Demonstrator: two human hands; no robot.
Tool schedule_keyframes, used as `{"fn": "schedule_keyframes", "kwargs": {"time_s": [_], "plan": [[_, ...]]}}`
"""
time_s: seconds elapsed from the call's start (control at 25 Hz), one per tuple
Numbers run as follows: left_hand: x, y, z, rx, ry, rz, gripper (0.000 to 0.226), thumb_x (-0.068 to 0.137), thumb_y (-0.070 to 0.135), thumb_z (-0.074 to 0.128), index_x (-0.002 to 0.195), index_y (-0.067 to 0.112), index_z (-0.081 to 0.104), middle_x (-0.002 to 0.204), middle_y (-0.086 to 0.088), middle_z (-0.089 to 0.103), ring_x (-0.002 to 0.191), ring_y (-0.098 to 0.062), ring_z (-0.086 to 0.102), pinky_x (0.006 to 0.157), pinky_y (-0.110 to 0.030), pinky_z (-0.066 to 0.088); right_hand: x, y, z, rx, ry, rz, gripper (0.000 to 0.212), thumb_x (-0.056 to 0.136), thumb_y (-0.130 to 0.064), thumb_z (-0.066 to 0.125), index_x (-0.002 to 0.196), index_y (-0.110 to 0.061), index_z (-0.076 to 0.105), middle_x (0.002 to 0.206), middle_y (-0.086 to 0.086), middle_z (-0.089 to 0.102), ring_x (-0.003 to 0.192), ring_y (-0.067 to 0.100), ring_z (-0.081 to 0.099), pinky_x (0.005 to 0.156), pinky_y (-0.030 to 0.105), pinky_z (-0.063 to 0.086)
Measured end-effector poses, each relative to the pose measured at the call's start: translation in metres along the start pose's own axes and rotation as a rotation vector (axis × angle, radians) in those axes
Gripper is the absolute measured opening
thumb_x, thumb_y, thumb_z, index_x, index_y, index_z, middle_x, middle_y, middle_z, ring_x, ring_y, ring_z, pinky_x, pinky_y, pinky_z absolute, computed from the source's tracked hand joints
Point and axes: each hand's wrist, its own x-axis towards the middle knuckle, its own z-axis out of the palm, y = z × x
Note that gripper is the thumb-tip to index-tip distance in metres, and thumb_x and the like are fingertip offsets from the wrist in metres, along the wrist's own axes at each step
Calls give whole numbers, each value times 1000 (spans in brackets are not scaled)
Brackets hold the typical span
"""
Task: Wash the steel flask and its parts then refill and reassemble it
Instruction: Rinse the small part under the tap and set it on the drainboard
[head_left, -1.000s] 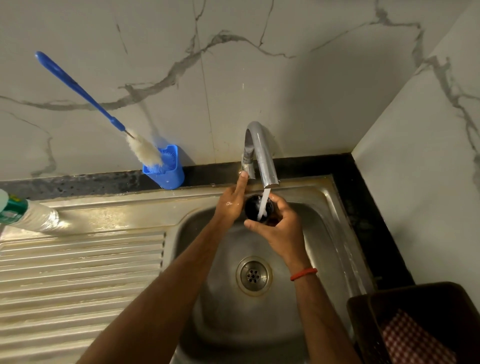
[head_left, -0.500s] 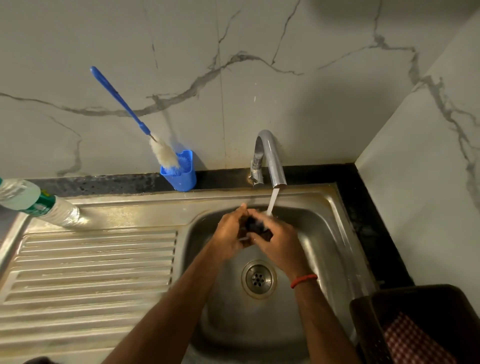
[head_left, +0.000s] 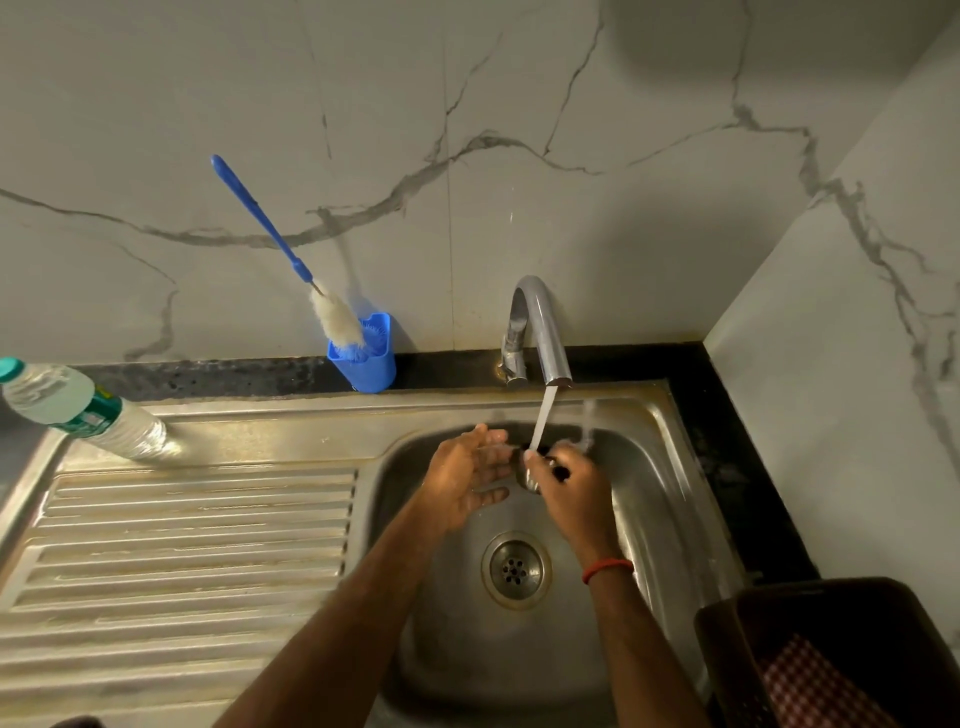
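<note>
Head view: a steel sink unit under a marble-look wall, both forearms reaching into the basin.
Water bottle: clear plastic, green label, tilted, far to the left of the left hand, at the back corner of the drainboard.
Bottle brush: blue handle leaning left, white bristle head down in a blue holder, beyond and left of the left hand.
Left hand: wide, fingers straight and spread a little, palm turned right; fingertips reach the flask part, though contact is unclear.
Flask part: small, steel with a dark portion, between the two hands, over the sink; blurred, so which part cannot be told.
Tap: curved chrome, just beyond the hands; its water stream lands on the part and the right hand's fingertips.
Right hand: fingers curled round the flask part; red thread band on the wrist.
Drain: below, between the forearms.
Basket: dark, near right of the right forearm, holding a red checked cloth.
</note>
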Motion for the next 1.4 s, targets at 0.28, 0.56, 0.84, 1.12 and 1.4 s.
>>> {"fn": "schedule_keyframes", "kwargs": {"time_s": [0.28,0.56,0.84,1.12,1.4], "plan": [[6,-5,8,50,-19,30,32,105,35,53,117,9,68,116,-20,70,95,-29,68,85,-45,62,19,-39,12,578,-151,780,71,92,-75,37,110,-11,64,73,11,67,45,12,53,35,19,37],[12,-7,13,44,18,114,31,106,26,52,106,2,72,99,-17,76,86,-23,73,75,-34,61,25,-34,-2,-231,-256,157,48,93,-61,53,126,-26,53,101,-8,66,92,11,64,78,30,56],[14,-3,3,442,-19,504,7,88,16,77,90,9,78,89,-4,78,87,-18,75,85,-31,60,23,-14,-11,188,-411,181,58,84,-8,77,132,-28,53,115,-11,64,107,10,63,88,29,56],[12,19,0,254,133,374,16,100,29,62,98,17,73,98,4,76,97,-9,68,79,-26,50,-4,3,25,434,19,181,29,76,10,74,92,-12,64,100,6,69,95,20,66,76,28,56],[14,11,0,231,106,262,25,100,31,61,100,9,72,99,-11,76,94,-24,72,79,-31,57,10,-2,18,941,-212,810,65,91,-65,53,116,-7,65,88,17,68,52,14,56,41,21,41]]}}
